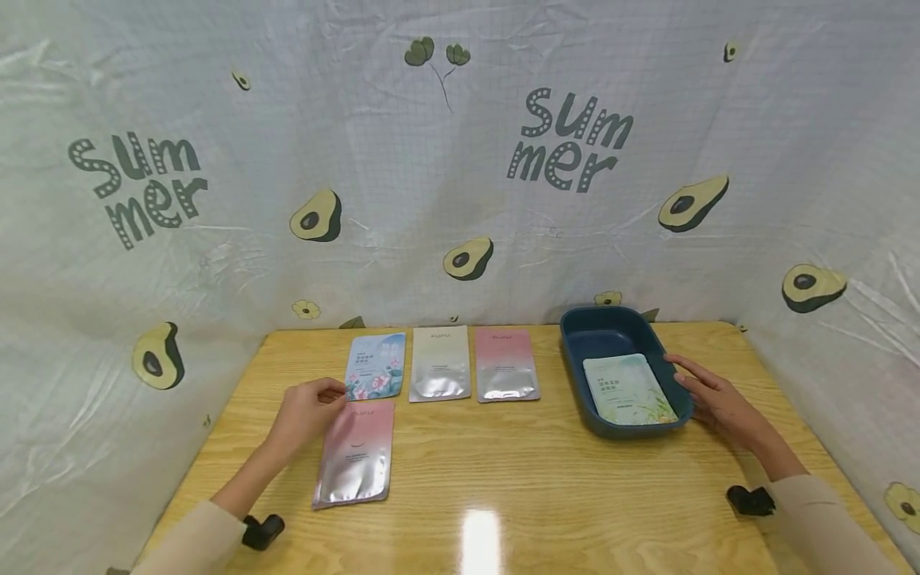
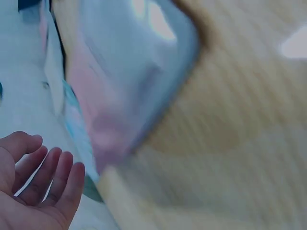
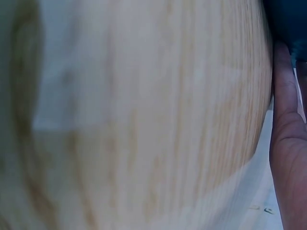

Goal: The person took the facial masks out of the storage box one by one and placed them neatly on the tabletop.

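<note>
My left hand [image 1: 307, 411] hovers at the lower left corner of a blue floral sachet [image 1: 375, 366], by the top of a pink and silver sachet [image 1: 355, 455]. In the left wrist view its fingers [image 2: 60, 187] are loosely bent, with nothing seen between them. My right hand [image 1: 726, 403] touches the right side of a dark blue plastic basket [image 1: 585, 399], its fingers fairly straight. A pale green sachet with a grass and flower print [image 1: 628, 390] lies in the basket's near part. From the right wrist, only part of the hand [image 3: 290, 143] shows beside the basket wall.
A cream and silver sachet [image 1: 440, 363] and another pink and silver sachet [image 1: 506, 365] lie in the back row, between the blue sachet and the basket. The wooden table [image 1: 503, 471] meets a white printed sheet [image 1: 402, 176] at the back and sides.
</note>
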